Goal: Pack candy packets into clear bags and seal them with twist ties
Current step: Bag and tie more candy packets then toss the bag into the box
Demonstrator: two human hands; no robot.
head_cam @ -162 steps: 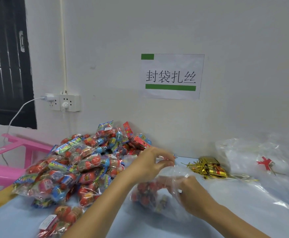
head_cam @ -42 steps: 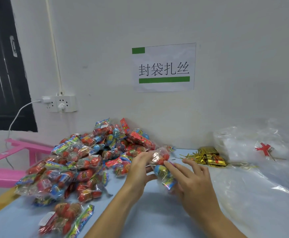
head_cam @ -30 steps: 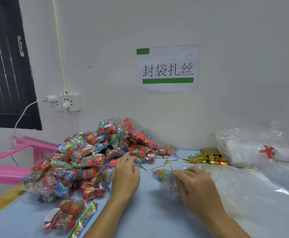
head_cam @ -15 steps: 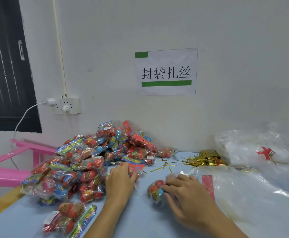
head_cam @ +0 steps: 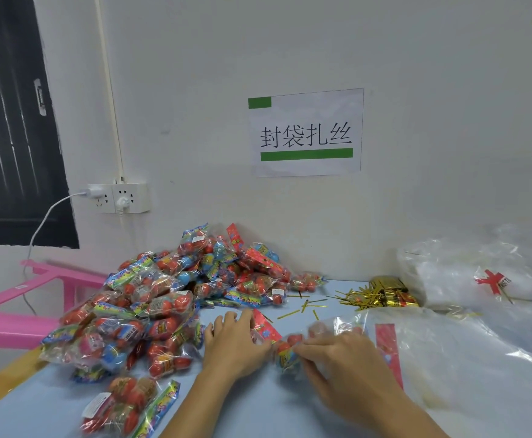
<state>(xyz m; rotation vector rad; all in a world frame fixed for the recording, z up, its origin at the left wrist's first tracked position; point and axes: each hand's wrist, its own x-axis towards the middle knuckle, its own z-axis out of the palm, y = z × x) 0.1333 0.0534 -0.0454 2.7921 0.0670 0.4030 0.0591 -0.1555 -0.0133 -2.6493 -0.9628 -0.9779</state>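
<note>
We find a pink frame (head_cam: 21, 314) at the far left edge, beside the worktop (head_cam: 258, 403). On the left half of the worktop lies a large heap of candy packets (head_cam: 163, 298), banked toward the wall; further packets (head_cam: 129, 403) lie apart in the near foreground.

The left hand (head_cam: 233, 343) rests palm down just right of the heap, its fingers (head_cam: 226, 320) loosely spread over a packet with a red header card (head_cam: 266, 322); whether it grips that packet we cannot tell. Just beside it, the right hand (head_cam: 343, 361) curls round a clear bag (head_cam: 293, 349) already holding red and blue candy, pinching the film near its mouth; motion blur hides the exact hold.

Loose gold twist ties (head_cam: 302, 306) lie scattered behind the hands, with a denser bundle (head_cam: 381, 295) further right near the wall. A stock of empty clear bags (head_cam: 467, 352) covers the right side.

We judge the step in hand to be filling this bag. To do it well, the right hand should keep the mouth open and raised while the left feeds the packet in narrow end first; the film is thin and slippery, so the neck should be gathered tightly before a tie is fetched, lest the contents spill
</note>
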